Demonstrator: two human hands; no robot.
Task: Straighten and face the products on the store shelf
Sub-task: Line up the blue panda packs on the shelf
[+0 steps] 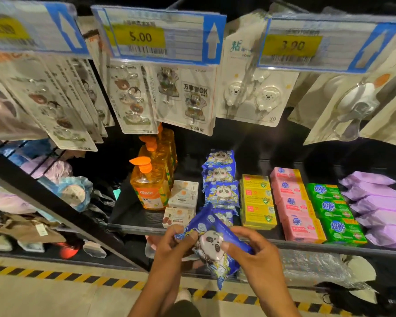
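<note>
Price on leftmost tag (6, 28) illegibly blurred; purple packs (384, 216) partly off-frame.

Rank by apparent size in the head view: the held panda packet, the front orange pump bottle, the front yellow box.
1. held panda packet, nearest the camera
2. front orange pump bottle
3. front yellow box

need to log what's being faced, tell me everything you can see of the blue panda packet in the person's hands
The blue panda packet is a glossy, crinkled wrapper, seemingly plastic film, printed with a cartoon panda face, with jagged sealed ends. It is held tilted in front of the shelf, not resting on it. The left hand pinches its left end and the right hand grips its right side, thumbs on the printed face. Matching packets lie in a row behind it.
</note>
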